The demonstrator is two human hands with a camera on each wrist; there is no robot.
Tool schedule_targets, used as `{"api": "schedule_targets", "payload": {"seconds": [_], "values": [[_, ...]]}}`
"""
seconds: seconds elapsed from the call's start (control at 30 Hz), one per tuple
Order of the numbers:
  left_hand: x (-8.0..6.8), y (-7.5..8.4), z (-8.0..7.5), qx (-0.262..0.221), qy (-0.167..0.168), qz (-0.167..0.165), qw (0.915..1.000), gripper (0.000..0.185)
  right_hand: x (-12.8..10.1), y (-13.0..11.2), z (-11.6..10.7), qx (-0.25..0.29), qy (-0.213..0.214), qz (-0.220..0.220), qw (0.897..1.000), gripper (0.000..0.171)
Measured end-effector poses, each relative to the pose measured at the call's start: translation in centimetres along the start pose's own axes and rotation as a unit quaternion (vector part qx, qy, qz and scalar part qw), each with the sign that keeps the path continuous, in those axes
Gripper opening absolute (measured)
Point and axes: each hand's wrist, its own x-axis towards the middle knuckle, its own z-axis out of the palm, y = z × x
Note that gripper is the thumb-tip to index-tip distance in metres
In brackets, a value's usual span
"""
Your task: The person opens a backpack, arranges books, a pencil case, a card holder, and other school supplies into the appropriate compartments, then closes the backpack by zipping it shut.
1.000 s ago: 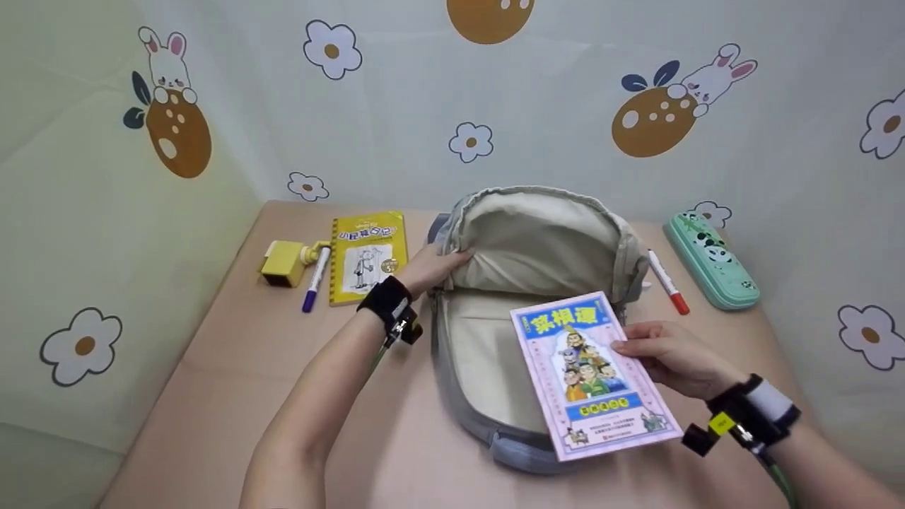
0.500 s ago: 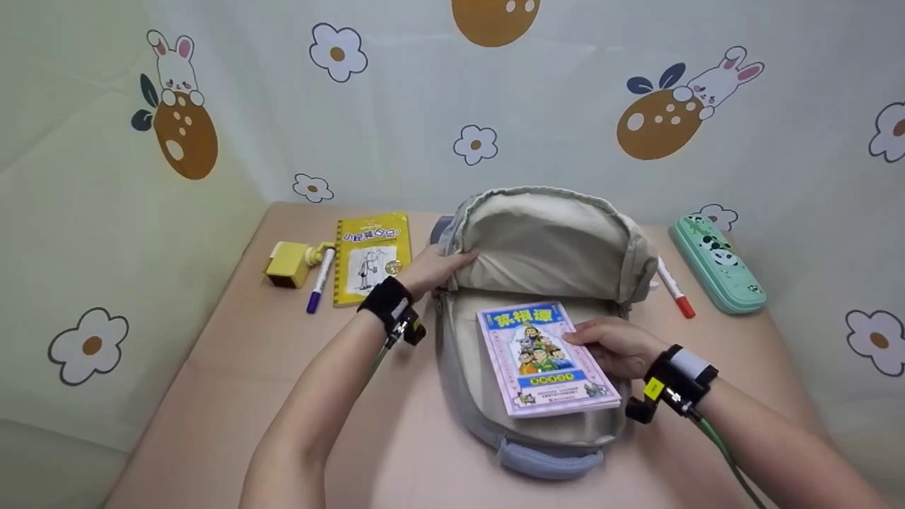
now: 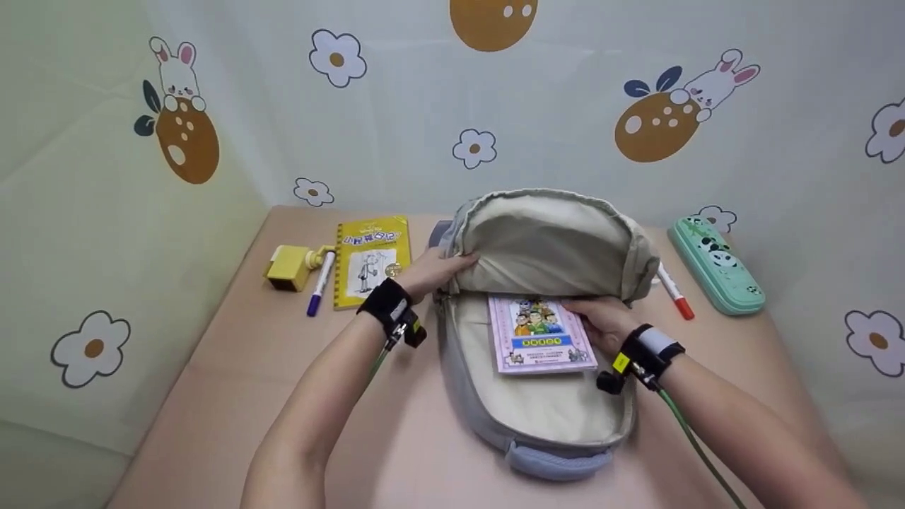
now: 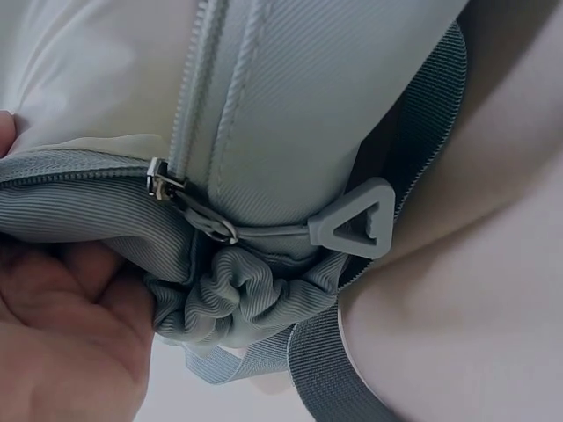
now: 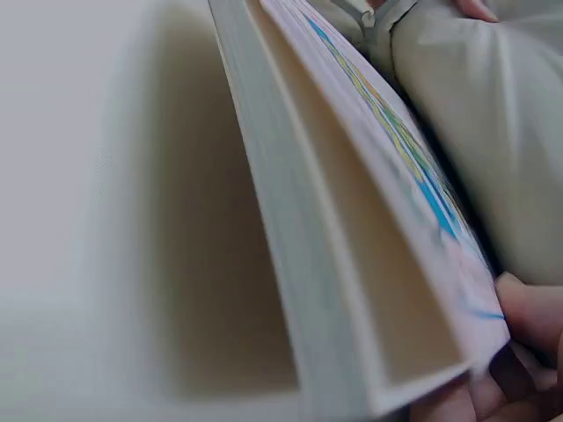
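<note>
Gripping on both sides: my left hand (image 3: pixel 433 272) has its grip curled round the raised flap edge of the grey backpack (image 3: pixel 495 424), and in the left wrist view the fingers (image 4: pixel 62 343) bunch the fabric just below the zipper pull (image 4: pixel 356 224). My right hand (image 3: pixel 601 319) holds the pink book (image 3: pixel 541 334) by its right edge, fingers pinching the cover; the right wrist view shows a fingertip (image 5: pixel 532 303) on that cover.

From the left, I see a yellow block (image 3: pixel 285 266) near the tabletop (image 3: pixel 233 396) edge, touching or just beside a purple marker (image 3: pixel 318 283). Next comes a yellow book (image 3: pixel 370 259) lying flat, close to my left wrist. The backpack lies open in the middle, its flap standing up. The pink book rests inside the main compartment, its top end tucked under the flap so the title is hidden. That overhanging flap is what stands in the way of the book's far end. Right of the bag lies a red-capped marker (image 3: pixel 675 297), partly hidden by the bag's side, and beyond it a green pencil case (image 3: pixel 714 263) by the wall.
</note>
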Motion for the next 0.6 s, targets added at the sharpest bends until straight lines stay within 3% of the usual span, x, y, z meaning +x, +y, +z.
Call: {"api": "schedule_targets", "payload": {"seconds": [0.13, 0.3, 0.47, 0.6], "values": [[0.0, 0.0, 0.2, 0.003, 0.004, -0.002, 1.0, 0.055, -0.2, -0.3, 0.1, 0.023, 0.007, 0.001, 1.0, 0.027], [0.1, 0.0, 0.2, 0.01, 0.012, -0.003, 0.9999, 0.05, -1.5, -1.2, -0.1, 0.031, -0.027, 0.006, 0.999, 0.034], [0.0, 0.0, 0.1, 0.013, 0.016, -0.006, 0.9998, 0.05, -3.8, -2.3, -1.1, -0.027, -0.079, -0.011, 0.996, 0.055], [0.0, -0.1, 0.1, 0.007, 0.013, -0.012, 0.9998, 0.049, -6.0, -2.9, -2.8, -0.089, -0.102, -0.041, 0.99, 0.056]]}}
